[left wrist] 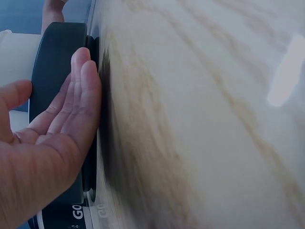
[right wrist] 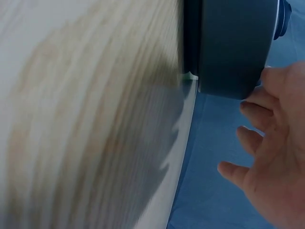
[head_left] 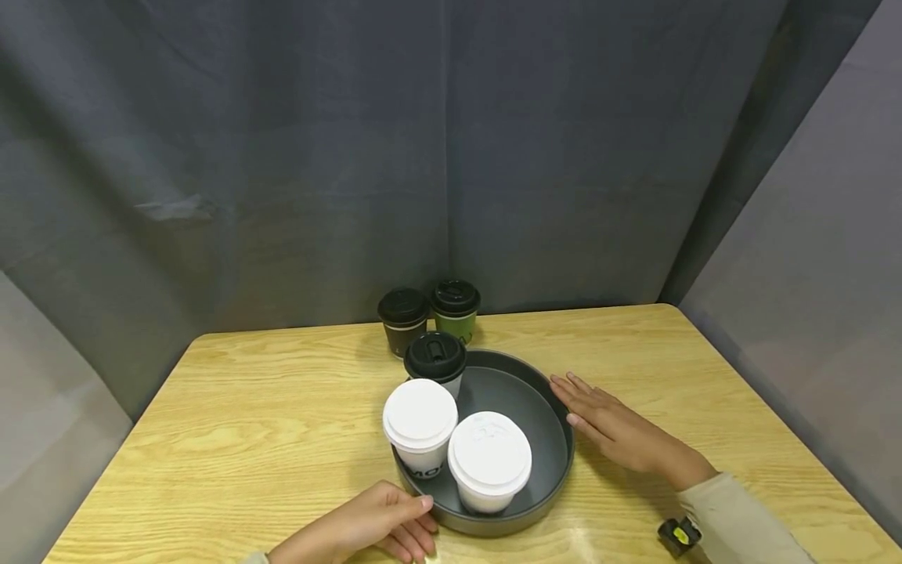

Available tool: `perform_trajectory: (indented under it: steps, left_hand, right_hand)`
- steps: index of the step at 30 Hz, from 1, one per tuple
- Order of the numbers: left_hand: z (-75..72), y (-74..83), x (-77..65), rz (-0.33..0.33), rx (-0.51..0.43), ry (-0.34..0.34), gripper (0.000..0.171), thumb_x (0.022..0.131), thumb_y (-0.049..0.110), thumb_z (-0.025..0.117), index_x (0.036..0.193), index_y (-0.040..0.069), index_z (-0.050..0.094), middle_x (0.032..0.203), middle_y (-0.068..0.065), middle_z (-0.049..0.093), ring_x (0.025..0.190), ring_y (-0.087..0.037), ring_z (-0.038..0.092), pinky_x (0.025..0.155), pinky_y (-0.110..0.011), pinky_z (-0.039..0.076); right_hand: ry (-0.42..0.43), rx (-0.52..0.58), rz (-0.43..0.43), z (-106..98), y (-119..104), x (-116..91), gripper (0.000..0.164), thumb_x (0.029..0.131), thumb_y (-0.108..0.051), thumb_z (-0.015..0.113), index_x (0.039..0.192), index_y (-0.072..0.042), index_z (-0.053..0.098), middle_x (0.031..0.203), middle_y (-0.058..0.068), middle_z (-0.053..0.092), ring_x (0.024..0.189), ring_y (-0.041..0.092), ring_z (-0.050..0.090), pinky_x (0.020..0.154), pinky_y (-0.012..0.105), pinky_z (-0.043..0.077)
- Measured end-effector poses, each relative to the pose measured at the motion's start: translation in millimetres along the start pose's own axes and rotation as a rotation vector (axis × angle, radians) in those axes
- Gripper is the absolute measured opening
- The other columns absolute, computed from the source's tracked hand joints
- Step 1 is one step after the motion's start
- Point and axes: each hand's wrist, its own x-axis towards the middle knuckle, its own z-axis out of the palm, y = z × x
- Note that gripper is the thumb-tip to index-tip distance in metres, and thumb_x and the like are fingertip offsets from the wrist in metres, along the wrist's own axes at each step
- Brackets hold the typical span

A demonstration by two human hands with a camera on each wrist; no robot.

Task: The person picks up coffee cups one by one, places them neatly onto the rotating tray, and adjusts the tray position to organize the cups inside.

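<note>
A round dark grey pan [head_left: 514, 362] with upright sides stands on the table. Inside it are two paper cups with white lids, a left one [head_left: 420, 415] with dark lettering and a right one [head_left: 489, 462]. A black-lidded cup [head_left: 435, 356] is at the pan's far left, its lower part hidden by the left white cup. My left hand [head_left: 384, 521] is at the near left rim, straight fingers along the outer wall [left wrist: 62, 47] and thumb at the upper edge. At the right side, my right hand [head_left: 613, 423] has its straight fingers at the rim.
Behind the pan, two more black-lidded cups stand side by side, a dark one [head_left: 403, 321] and a green one [head_left: 456, 309]. The wooden table [head_left: 254, 415] ends at a grey curtain [head_left: 317, 157]. A small black device [head_left: 679, 536] sits by the right sleeve.
</note>
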Motion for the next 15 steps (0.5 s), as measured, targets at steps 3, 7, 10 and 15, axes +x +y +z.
perform_trajectory:
  steps: [3,7,10,15]
  left_hand:
    - [-2.0,0.1,0.5,-0.01,-0.007,0.004,0.047,0.1,0.034,0.048,0.1,-0.011,0.064,0.085,-0.016,0.071,0.065,-0.009,0.066,0.057,-0.02,0.055]
    - [-7.1,1.1,0.4,-0.029,-0.011,0.032,0.049,0.1,0.036,0.047,0.1,-0.01,0.065,0.084,-0.014,0.071,0.066,-0.011,0.067,0.059,-0.021,0.056]
    - [-12.7,2.0,0.9,-0.03,-0.006,0.063,0.051,0.1,0.037,0.046,0.098,-0.01,0.064,0.082,-0.013,0.071,0.066,-0.012,0.067,0.059,-0.023,0.056]
    - [-26.6,3.1,3.5,-0.01,0.009,0.124,0.051,0.1,0.038,0.043,0.095,-0.009,0.063,0.081,-0.011,0.07,0.068,-0.015,0.068,0.062,-0.027,0.058]
  right_hand:
    - [-0.002,-0.024,0.017,-0.1,-2.4,-4.5,0.049,0.105,-0.026,0.038,0.149,-0.005,0.031,0.155,0.014,0.028,0.143,0.036,0.02,0.118,0.025,0.004]
    - [0.011,-0.03,0.036,0.6,-8.7,-15.1,0.049,0.105,-0.026,0.039,0.149,-0.007,0.031,0.156,0.01,0.026,0.146,0.028,0.016,0.116,0.018,0.0]
    - [0.038,-0.05,0.017,1.2,-16.7,-24.8,0.049,0.104,-0.024,0.041,0.148,-0.007,0.033,0.155,0.01,0.028,0.145,0.028,0.018,0.111,0.01,-0.005]
    - [0.069,-0.101,-0.003,3.4,-33.3,-39.2,0.047,0.102,-0.023,0.046,0.147,-0.007,0.038,0.153,0.01,0.033,0.143,0.03,0.025,0.111,0.009,-0.005]
